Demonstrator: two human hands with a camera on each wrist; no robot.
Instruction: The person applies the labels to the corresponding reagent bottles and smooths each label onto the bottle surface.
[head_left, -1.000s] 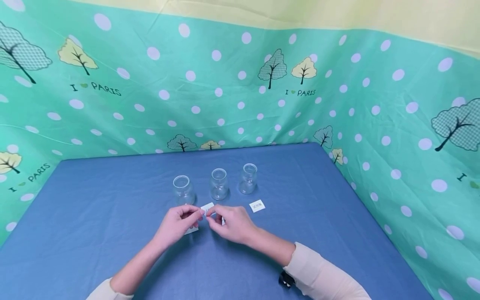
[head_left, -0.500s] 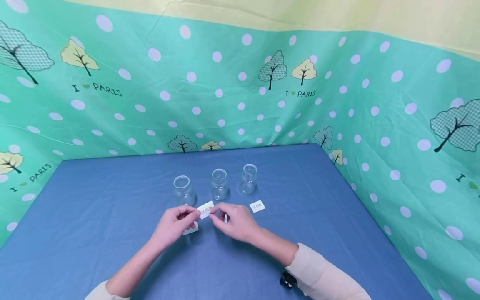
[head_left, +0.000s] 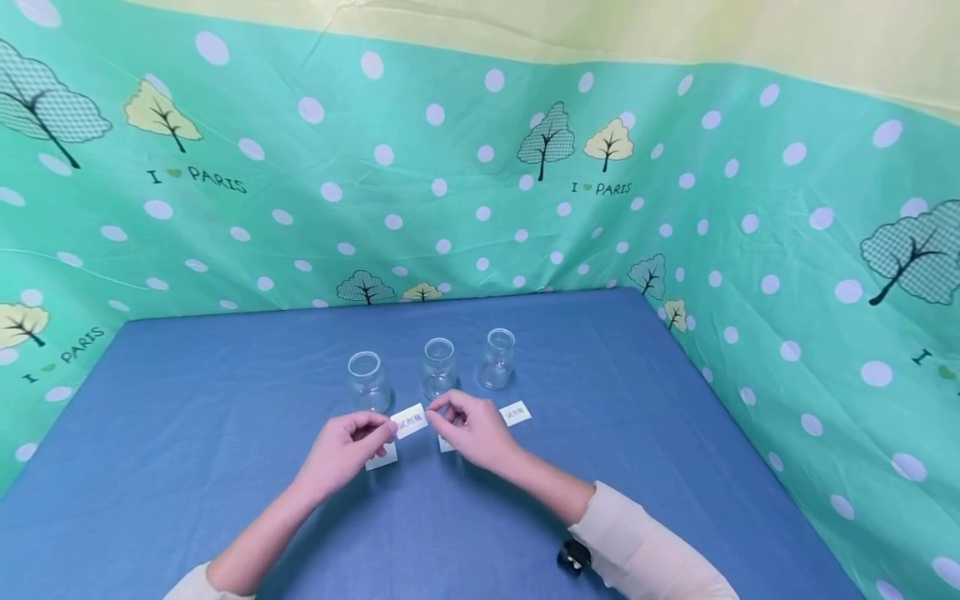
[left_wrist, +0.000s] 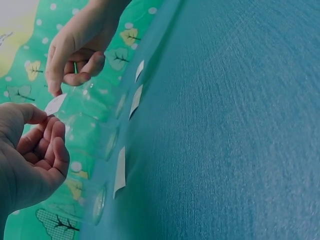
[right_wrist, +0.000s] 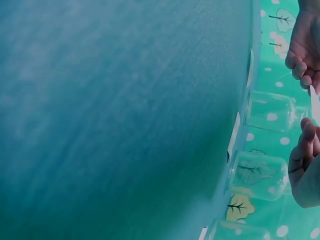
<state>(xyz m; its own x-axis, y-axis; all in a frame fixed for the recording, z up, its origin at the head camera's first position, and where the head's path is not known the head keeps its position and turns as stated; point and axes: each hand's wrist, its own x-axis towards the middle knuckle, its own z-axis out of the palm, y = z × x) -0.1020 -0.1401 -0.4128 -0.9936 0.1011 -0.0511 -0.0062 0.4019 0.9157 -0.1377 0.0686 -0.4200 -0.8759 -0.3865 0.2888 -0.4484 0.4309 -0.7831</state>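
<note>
My left hand (head_left: 347, 446) pinches a small white paper label (head_left: 409, 421) by its left end, between thumb and fingers. Dark handwritten characters show on the label's face. At the label's other end, my right hand (head_left: 472, 429) has its thumb and index fingertip together on the edge. In the left wrist view the label (left_wrist: 55, 105) is raised above the table, between the two hands. Behind it stand three clear glass jars: a left jar (head_left: 369, 387), a middle jar (head_left: 438, 367) and a right jar (head_left: 497, 360), all uncapped and upright.
Three more white labels lie on the blue tablecloth (head_left: 187, 467): one under my left hand (head_left: 381, 458), one partly behind my right hand (head_left: 446, 443), one near the right jar (head_left: 516, 413). A green dotted curtain (head_left: 465, 208) rises behind the table and along its right side.
The label has turned its written face into view as my fingertips moved apart. My right hand has shifted slightly up, uncovering part of the label lying beneath it.
</note>
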